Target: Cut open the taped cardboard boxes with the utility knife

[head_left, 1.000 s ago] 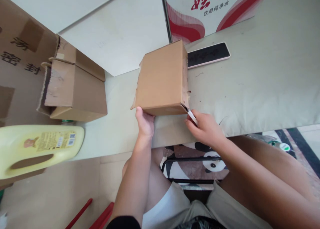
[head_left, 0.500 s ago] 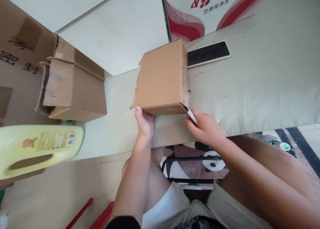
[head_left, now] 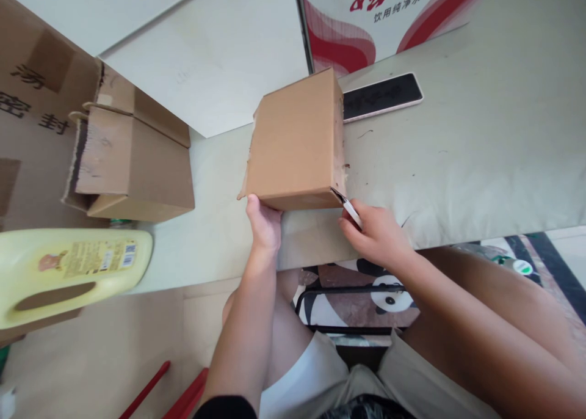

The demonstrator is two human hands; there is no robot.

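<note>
A brown cardboard box (head_left: pixel 293 141) with ragged, torn side edges rests on the pale cloth-covered surface (head_left: pixel 462 156). My left hand (head_left: pixel 265 223) grips its near lower left edge, thumb up at the corner and the other fingers hidden beneath. In my right hand (head_left: pixel 373 229) is a utility knife (head_left: pixel 351 212) with a white handle, held in a closed grip. The knife's dark blade touches the box's near right corner; how deep the tip sits, I cannot tell.
A smartphone (head_left: pixel 383 97) lies beyond the box, near a red-and-white carton (head_left: pixel 343 40). On the left are another torn cardboard box (head_left: pixel 151 168) and a yellow jug (head_left: pixel 101 254). A white panel (head_left: pixel 220 58) stands behind. Below is a panda-patterned item (head_left: pixel 352 300) between the knees.
Both hands, the box and the knife stay practically where they were. The view has shifted very slightly.
</note>
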